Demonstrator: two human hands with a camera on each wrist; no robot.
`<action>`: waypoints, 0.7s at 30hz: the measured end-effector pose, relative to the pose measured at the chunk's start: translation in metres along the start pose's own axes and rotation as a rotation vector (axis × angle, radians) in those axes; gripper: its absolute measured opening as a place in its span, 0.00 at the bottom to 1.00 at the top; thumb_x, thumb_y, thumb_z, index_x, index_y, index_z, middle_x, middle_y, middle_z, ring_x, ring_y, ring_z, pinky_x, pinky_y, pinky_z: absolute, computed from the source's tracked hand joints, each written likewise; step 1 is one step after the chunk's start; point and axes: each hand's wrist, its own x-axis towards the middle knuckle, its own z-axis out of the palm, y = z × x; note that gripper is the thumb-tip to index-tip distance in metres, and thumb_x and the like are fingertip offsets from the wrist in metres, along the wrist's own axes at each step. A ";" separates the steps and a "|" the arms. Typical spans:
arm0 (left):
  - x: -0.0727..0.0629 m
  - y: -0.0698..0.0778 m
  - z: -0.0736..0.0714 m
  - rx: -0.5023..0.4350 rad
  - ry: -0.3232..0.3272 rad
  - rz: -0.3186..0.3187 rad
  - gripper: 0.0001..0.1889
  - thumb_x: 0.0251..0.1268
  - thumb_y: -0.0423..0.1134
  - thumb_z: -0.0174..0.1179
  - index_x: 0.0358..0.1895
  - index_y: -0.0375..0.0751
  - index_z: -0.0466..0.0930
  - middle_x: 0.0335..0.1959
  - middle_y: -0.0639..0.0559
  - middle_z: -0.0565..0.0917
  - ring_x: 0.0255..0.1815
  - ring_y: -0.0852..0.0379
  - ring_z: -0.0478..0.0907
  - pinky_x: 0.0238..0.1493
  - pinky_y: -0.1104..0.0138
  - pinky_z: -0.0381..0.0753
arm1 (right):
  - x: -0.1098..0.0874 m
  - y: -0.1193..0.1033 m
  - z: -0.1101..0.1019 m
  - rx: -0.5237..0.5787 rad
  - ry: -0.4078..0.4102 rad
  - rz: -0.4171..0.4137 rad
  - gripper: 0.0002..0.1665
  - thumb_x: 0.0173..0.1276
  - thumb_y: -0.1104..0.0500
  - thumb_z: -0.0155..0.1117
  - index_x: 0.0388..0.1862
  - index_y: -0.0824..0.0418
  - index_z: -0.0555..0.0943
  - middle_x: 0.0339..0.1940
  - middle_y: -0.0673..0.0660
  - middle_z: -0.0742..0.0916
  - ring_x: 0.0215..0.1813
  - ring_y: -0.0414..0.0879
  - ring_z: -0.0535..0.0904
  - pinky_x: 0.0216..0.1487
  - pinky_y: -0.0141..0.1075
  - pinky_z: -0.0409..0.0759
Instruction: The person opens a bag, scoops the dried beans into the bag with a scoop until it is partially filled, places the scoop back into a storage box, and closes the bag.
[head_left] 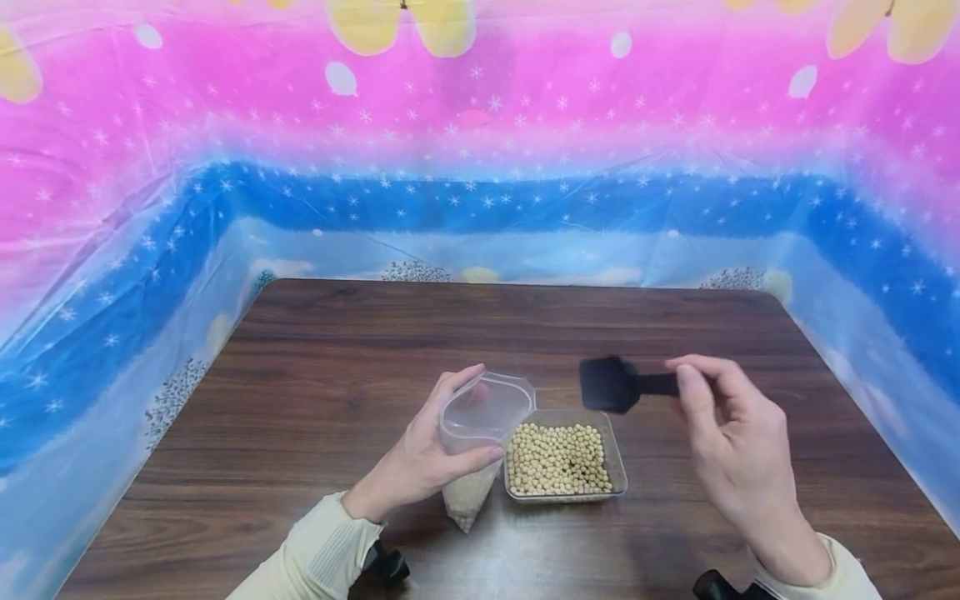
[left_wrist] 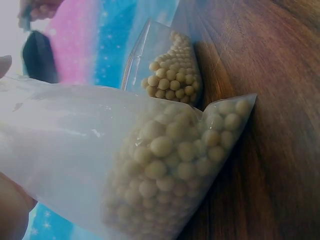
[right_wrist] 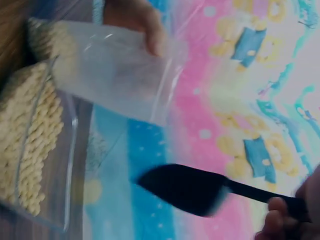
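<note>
My left hand (head_left: pixel 420 454) grips a clear plastic bag (head_left: pixel 480 408) near its top, thumb in front and fingers behind, with the mouth spread wide. Round pale beans (left_wrist: pixel 165 165) fill the bottom of the bag, which meets the table in the left wrist view. Just right of it stands a clear rectangular container (head_left: pixel 618 475) holding many of the same beans (head_left: pixel 551 454). My right hand (head_left: pixel 738 442) pinches the handle of a small black scoop (head_left: pixel 609 385), raised above the container's right back corner. Whether the scoop carries any beans I cannot tell.
The dark wood-grain table (head_left: pixel 360 333) runs out behind and to both sides of the container. A pink and blue patterned cloth (head_left: pixel 480 200) hangs around its back and sides. Black wrist straps (head_left: pixel 386 565) sit below both cuffs.
</note>
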 end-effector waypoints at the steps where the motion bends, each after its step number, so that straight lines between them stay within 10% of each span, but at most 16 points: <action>1: 0.000 0.000 0.000 0.000 0.000 0.000 0.44 0.55 0.38 0.72 0.72 0.60 0.57 0.60 0.52 0.69 0.55 0.51 0.75 0.51 0.58 0.81 | -0.002 0.003 0.001 -0.046 -0.032 -0.036 0.08 0.70 0.68 0.59 0.44 0.62 0.83 0.25 0.50 0.82 0.23 0.33 0.74 0.23 0.20 0.70; 13: 0.000 -0.001 0.000 0.002 -0.002 0.007 0.43 0.56 0.38 0.72 0.72 0.59 0.57 0.60 0.51 0.69 0.55 0.51 0.74 0.52 0.58 0.81 | -0.022 0.009 0.026 -0.353 -0.305 -0.148 0.03 0.69 0.64 0.60 0.38 0.60 0.81 0.30 0.48 0.82 0.27 0.36 0.73 0.25 0.34 0.75; 21: 0.000 0.000 -0.001 0.021 0.003 0.007 0.43 0.56 0.39 0.72 0.72 0.59 0.57 0.60 0.52 0.69 0.55 0.52 0.75 0.54 0.59 0.79 | -0.021 0.018 0.027 -0.263 -0.489 0.214 0.14 0.78 0.54 0.51 0.43 0.59 0.82 0.25 0.48 0.81 0.20 0.39 0.68 0.20 0.32 0.68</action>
